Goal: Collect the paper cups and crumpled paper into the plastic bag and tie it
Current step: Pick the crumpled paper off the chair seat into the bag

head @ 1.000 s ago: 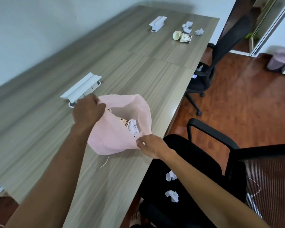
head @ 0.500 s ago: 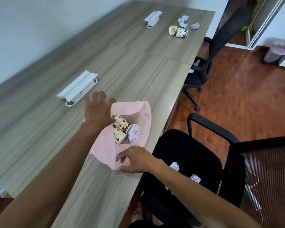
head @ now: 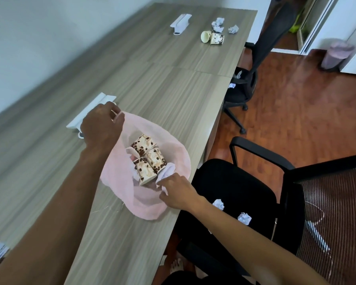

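- A person's left hand (head: 102, 125) pinches the far rim of a pink plastic bag (head: 175, 159) lying open on a wood-grain table (head: 152, 83); the right hand (head: 178, 191) grips the near rim.
- Three bean-printed paper cups (head: 147, 159) and a crumpled paper ball (head: 167, 171) sit in the bag's mouth.
- The bag is thin, limp and translucent; the cups are stiff, light cones.
- Risk: lifting one rim unevenly could roll the cups out over the table edge.
- Two more cups (head: 213, 38) and paper wads (head: 218, 24) lie well apart at the far end; more paper wads rest on the black chair seat (head: 234, 192).
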